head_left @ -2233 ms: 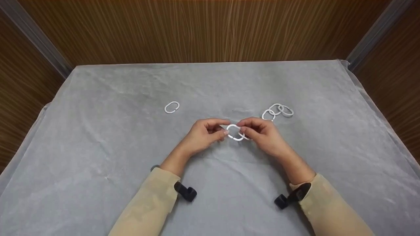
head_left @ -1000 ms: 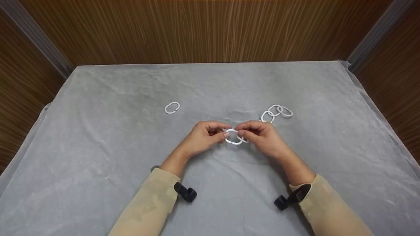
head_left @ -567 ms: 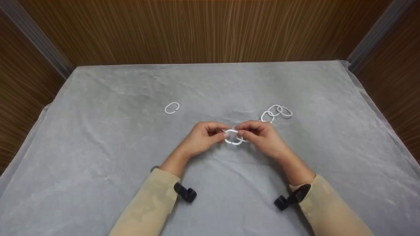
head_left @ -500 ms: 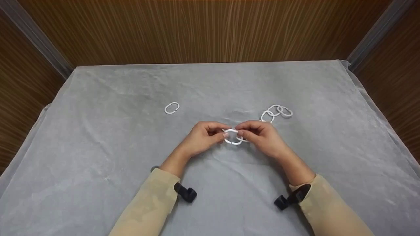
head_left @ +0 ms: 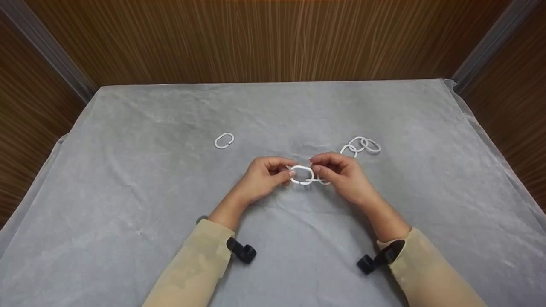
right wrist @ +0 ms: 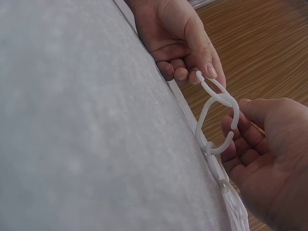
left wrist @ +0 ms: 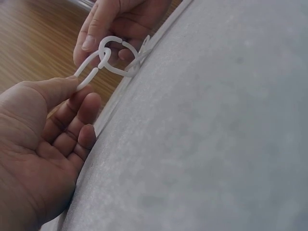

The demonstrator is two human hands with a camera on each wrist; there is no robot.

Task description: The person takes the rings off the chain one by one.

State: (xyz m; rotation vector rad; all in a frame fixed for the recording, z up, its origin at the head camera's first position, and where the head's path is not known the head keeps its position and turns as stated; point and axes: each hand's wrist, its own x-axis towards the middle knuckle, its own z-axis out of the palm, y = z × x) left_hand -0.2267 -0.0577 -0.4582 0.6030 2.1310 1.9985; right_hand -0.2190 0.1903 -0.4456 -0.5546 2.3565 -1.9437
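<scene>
My left hand [head_left: 266, 177] pinches a white plastic C-shaped link [head_left: 303, 166] between thumb and fingers. That held link has a narrow gap in its side. A second white link [right wrist: 199, 122] is threaded through it and hangs down, and a third link [right wrist: 211, 161] is hooked into the second. The right hand [head_left: 343, 172] is close beside the joined links, its thumb and index finger apart. In the left wrist view, the right thumb [left wrist: 89, 42] stands behind the links with none gripped.
Further white links [head_left: 377, 149] lie interlocked on the grey cloth [head_left: 273, 115], beyond the right hand. A single loose link [head_left: 216, 144] rests on the cloth at the left. Wood-grain panels [head_left: 273, 40] stand behind and at both sides.
The right hand has let go of the links and drawn slightly up and right. The second link now hangs lower, and more of the chain shows under the right thumb.
</scene>
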